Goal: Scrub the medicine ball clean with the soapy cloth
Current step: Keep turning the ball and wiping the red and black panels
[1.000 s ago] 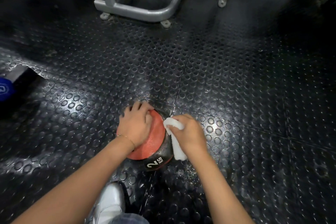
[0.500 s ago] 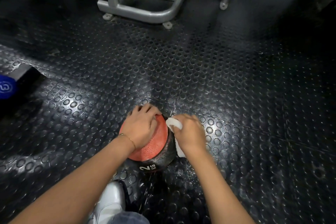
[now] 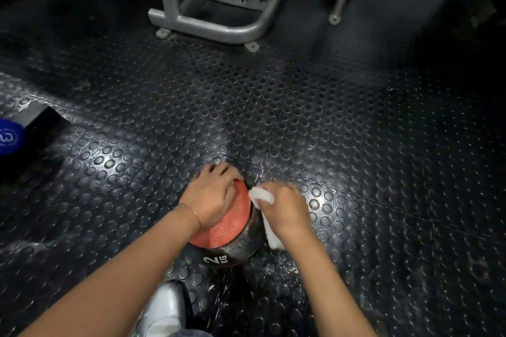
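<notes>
**mid-scrub: cloth on the right flank of the ball**

studded rubber floor (image 3: 356,145) looks wet and shiny around the work spot. grey machine frame (image 3: 219,24) is at the far end, well apart. the medicine ball (image 3: 227,230) sits on the floor just beyond a silver shoe (image 3: 164,309), red panel up, "2 kg" band facing the camera.

left hand (image 3: 210,197) is cupped over the top, fingers curled over the far edge, steadying it. right hand (image 3: 284,210) is bunched round the white cloth (image 3: 262,195) and presses it to the ball's right side; a tail of cloth hangs by the wrist.

judged step: scrubbing the right flank. next move likely needs the left hand to roll an unwiped face toward the cloth while holding the ball firm.

hidden: the ball's underside and far side. right fingertips are blurred and tucked away. can't make out suds. blue object (image 3: 8,137) is cut off at the left edge.
</notes>
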The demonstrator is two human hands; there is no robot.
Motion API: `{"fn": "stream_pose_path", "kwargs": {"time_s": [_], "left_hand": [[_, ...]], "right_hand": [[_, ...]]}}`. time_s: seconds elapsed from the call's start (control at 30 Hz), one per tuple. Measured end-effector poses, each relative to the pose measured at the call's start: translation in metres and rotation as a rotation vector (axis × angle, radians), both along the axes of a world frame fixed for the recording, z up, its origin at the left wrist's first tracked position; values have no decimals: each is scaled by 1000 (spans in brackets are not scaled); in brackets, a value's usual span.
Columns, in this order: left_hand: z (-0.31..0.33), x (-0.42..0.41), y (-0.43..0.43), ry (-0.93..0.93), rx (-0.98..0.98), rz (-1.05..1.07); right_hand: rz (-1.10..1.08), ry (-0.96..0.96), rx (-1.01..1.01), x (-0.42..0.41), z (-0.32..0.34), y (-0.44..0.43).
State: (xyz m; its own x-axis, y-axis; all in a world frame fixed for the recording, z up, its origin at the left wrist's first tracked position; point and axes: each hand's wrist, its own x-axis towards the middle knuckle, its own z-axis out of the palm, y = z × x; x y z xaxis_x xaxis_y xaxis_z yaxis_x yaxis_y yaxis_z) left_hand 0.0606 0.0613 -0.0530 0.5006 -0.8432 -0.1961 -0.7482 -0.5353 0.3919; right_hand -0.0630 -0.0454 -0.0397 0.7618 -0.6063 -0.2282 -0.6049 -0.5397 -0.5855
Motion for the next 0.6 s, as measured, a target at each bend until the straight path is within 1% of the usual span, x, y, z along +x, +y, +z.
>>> {"fn": "stream_pose_path", "kwargs": {"time_s": [0.07,0.17,0.23,0.3,0.43,0.5,0.6], "left_hand": [[0,-1,0,-1,0,-56],[-3,-4,5,-27,-17,-148],[-5,-2,7,-29,-25,-156],[-6,0,8,-30,-46,-147],[-4,2,10,-27,-62,-179],[-4,-1,12,-53,-77,-218],[-5,-6,13,-73,-82,-235]], "right_hand": [[22,-3,13,-14,-1,3],[-36,37,43,-9,-7,-7],[-61,85,22,5,-11,-15],[-69,93,14,12,-10,-15],[6,48,2,-8,-7,0],[2,39,-11,-11,-8,-1],[-19,104,-66,7,-15,-12]]}}
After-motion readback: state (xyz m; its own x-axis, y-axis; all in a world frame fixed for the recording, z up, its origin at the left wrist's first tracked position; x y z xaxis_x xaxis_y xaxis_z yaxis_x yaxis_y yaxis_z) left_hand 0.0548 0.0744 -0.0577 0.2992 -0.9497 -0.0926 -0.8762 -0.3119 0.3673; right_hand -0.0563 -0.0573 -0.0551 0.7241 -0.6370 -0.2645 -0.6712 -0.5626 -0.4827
